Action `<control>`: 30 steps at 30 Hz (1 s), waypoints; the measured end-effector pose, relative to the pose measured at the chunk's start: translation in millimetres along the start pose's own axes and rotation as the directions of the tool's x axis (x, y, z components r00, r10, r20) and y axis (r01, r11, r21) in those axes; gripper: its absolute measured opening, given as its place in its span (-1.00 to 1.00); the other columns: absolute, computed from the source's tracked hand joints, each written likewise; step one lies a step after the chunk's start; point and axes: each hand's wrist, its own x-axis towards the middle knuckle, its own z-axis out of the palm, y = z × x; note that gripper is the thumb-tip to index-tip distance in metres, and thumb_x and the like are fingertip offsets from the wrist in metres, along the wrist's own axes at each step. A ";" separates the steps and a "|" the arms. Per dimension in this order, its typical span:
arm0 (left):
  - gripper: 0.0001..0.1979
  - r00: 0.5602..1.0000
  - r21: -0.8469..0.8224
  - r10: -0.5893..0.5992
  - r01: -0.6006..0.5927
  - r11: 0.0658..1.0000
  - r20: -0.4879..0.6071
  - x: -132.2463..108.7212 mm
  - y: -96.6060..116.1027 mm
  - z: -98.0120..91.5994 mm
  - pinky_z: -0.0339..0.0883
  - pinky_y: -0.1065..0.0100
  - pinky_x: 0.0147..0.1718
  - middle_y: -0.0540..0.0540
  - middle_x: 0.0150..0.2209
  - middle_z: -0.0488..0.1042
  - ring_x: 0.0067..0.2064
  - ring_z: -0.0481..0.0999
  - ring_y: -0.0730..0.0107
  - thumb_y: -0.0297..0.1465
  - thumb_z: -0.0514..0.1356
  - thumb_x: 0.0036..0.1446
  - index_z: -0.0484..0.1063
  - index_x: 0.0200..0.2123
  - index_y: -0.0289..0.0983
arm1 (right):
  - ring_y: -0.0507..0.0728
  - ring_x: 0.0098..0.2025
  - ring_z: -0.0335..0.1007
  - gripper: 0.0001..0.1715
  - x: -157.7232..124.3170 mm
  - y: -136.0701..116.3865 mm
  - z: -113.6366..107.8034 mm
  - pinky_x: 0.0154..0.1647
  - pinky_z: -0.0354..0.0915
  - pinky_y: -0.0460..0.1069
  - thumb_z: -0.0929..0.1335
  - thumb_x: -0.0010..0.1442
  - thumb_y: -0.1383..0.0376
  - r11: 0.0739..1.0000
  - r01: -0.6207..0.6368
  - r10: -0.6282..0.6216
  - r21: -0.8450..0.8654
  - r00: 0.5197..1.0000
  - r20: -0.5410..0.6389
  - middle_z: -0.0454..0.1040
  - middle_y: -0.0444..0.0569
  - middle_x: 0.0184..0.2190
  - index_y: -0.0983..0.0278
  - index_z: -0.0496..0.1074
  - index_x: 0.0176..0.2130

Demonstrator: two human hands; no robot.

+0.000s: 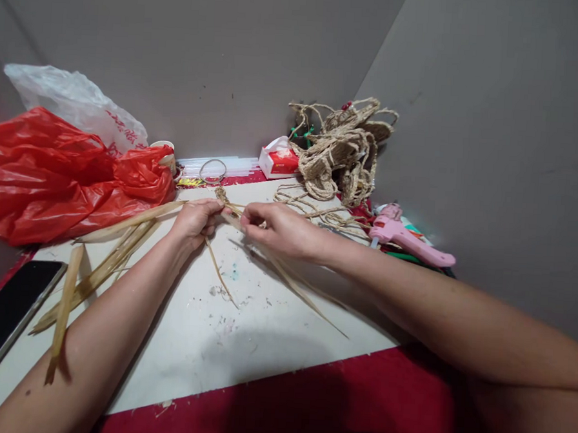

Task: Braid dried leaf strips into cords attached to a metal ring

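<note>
My left hand (196,221) is closed round a bundle of dry straw strips (123,243) near their twisted end. My right hand (276,229) pinches the same strips just to the right, where loose ends (304,295) trail toward me across the white board (214,342). A short braided piece (222,197) sticks up between the two hands. Both forearms rest over the board.
A red plastic bag (53,172) and a white one (76,102) lie at the left. A black phone (7,315) sits at the left edge. Woven jute pieces (343,151), a tissue box (278,159) and a pink glue gun (404,239) lie at the back right. A metal ring (212,170) lies near the wall.
</note>
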 end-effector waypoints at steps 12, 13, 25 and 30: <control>-0.96 1.000 -0.018 0.007 -0.007 1.000 0.030 0.4 0.1 -0.9 -0.26 0.56 -0.77 -0.05 -0.56 0.43 -0.74 -0.06 0.76 -0.54 0.19 -0.13 0.36 -0.56 -0.37 | -0.05 -0.67 0.30 -0.88 39.6 23.0 32.6 -0.67 0.24 -0.18 0.30 0.10 0.44 0.831 -0.196 0.297 0.521 0.948 -0.118 0.41 -0.11 -0.63 0.32 0.26 -0.46; -0.96 1.000 -0.027 -0.001 0.001 1.000 0.031 0.5 0.3 -0.4 -0.27 0.55 -0.78 -0.04 -0.58 0.42 -0.74 -0.08 0.77 -0.53 0.18 -0.13 0.35 -0.57 -0.38 | -0.06 -0.67 0.30 -0.86 40.0 23.5 33.0 -0.67 0.25 -0.18 0.31 0.10 0.42 0.830 -0.210 0.308 0.517 0.945 -0.110 0.41 -0.11 -0.63 0.31 0.26 -0.47; -0.76 0.998 -0.062 -0.015 0.019 0.998 0.060 1.8 -1.0 -0.4 -0.28 0.56 -0.78 -0.03 -0.56 0.41 -0.75 -0.05 0.78 -0.32 0.31 -0.11 0.38 -0.48 -0.38 | -0.02 -0.63 0.38 -0.88 40.5 26.3 34.9 -0.62 0.28 -0.17 0.32 0.08 0.43 0.864 -0.199 0.299 0.462 0.942 -0.154 0.45 -0.09 -0.59 0.30 0.26 -0.45; -0.80 1.000 -0.037 0.000 0.000 0.999 0.005 -0.2 0.0 1.9 -0.28 0.57 -0.79 0.04 -0.66 0.30 -0.77 -0.07 0.79 -0.43 0.31 -0.13 0.33 -0.57 -0.37 | 0.00 -0.63 0.39 -0.88 39.9 27.1 36.4 -0.62 0.30 -0.14 0.31 0.06 0.45 0.863 -0.219 0.304 0.454 0.945 -0.121 0.45 -0.11 -0.61 0.29 0.25 -0.47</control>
